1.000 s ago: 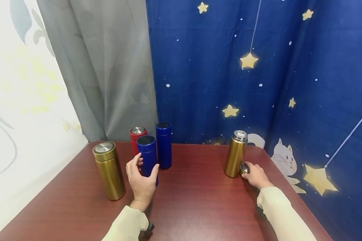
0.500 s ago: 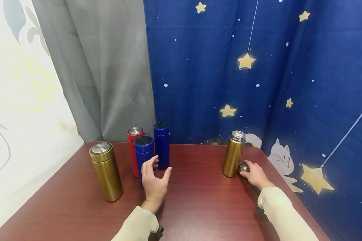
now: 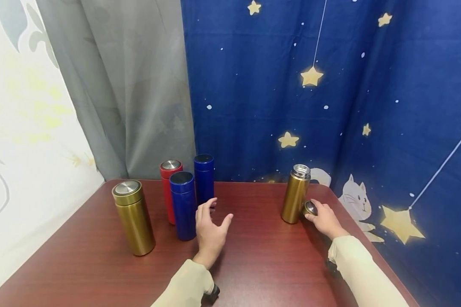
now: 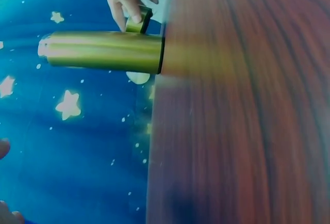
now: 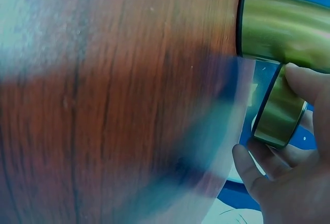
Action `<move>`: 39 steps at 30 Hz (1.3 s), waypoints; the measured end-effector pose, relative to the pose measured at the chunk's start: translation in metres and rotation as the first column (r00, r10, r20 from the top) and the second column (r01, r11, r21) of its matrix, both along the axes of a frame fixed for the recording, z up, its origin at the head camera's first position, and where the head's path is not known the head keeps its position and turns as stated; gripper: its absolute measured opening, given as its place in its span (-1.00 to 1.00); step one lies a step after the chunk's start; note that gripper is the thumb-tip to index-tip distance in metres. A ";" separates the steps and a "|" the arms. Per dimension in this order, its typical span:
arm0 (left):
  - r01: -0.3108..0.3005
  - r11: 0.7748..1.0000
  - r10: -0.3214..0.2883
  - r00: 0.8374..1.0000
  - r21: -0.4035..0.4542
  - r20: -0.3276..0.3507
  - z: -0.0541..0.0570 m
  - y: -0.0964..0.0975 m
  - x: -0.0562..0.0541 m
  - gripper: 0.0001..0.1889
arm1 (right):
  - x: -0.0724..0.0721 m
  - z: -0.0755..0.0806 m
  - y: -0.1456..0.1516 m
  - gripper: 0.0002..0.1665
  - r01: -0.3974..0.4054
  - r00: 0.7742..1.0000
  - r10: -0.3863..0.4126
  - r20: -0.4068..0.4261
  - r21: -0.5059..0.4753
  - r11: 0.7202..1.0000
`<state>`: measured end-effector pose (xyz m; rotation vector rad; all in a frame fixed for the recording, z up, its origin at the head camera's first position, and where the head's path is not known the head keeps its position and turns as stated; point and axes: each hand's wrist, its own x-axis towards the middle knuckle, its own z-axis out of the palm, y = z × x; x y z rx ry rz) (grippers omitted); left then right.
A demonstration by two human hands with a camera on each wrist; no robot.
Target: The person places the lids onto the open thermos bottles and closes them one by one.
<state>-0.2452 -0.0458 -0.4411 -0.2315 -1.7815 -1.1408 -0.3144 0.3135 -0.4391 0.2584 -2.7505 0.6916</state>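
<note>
In the head view, my right hand (image 3: 325, 221) holds a gold bottle lid (image 3: 310, 208) with a dark-rimmed silver top. The right wrist view shows the thumb on one side of the lid (image 5: 281, 111) and fingers on the other. Close beside it stands a gold thermos bottle (image 3: 295, 200), uncapped, its silver mouth showing. My left hand (image 3: 211, 233) is over the table with thumb and fingers spread, holding nothing. Just left of it is an upright blue thermos (image 3: 183, 213) with a black-topped lid. Fingertips of the left hand overlap the base of another blue thermos (image 3: 204, 179) behind.
A red thermos (image 3: 169, 192) stands behind the nearer blue one. Farther left is a large capped gold thermos (image 3: 135, 224). All rest on a reddish-brown table (image 3: 253, 256). A blue star-patterned curtain (image 3: 249, 94) and a grey curtain (image 3: 153, 98) hang behind it.
My left hand has moved right, away from the nearer blue thermos, with its fingers apart. My right hand stays on the lid beside the uncapped thermos. The view has shifted slightly.
</note>
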 end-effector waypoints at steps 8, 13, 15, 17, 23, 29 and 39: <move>0.082 0.996 -0.079 0.990 -0.018 0.116 0.005 0.034 -0.010 -0.25 | 0.005 0.004 -0.001 -0.25 0.018 1.000 -0.018 0.011 -0.004 1.000; 0.103 0.994 -0.098 0.981 -0.025 0.168 0.008 0.050 -0.013 -0.24 | 0.006 0.002 -0.001 -0.26 0.022 1.000 -0.022 0.017 -0.027 0.999; 0.108 0.994 -0.100 0.975 -0.030 0.197 0.008 0.055 -0.014 -0.24 | 0.006 0.001 0.000 -0.26 0.026 0.999 -0.025 0.023 -0.044 0.999; 0.109 0.994 -0.099 0.970 -0.032 0.220 0.007 0.059 -0.015 -0.25 | 0.005 0.000 0.002 -0.27 0.028 0.999 -0.027 0.022 -0.055 0.998; 0.115 0.993 -0.104 0.961 -0.029 0.257 0.003 0.069 -0.021 -0.25 | 0.003 -0.002 0.004 -0.26 0.034 0.999 -0.034 -0.002 -0.063 0.997; 0.128 0.992 -0.125 0.944 0.013 0.304 0.003 0.081 -0.025 -0.24 | 0.003 -0.001 0.006 -0.26 0.046 0.999 -0.046 0.003 -0.083 0.996; 0.177 0.981 -0.192 0.914 0.075 0.358 0.002 0.104 -0.034 -0.26 | 0.006 0.003 0.007 -0.25 0.081 0.997 -0.079 0.018 -0.103 0.991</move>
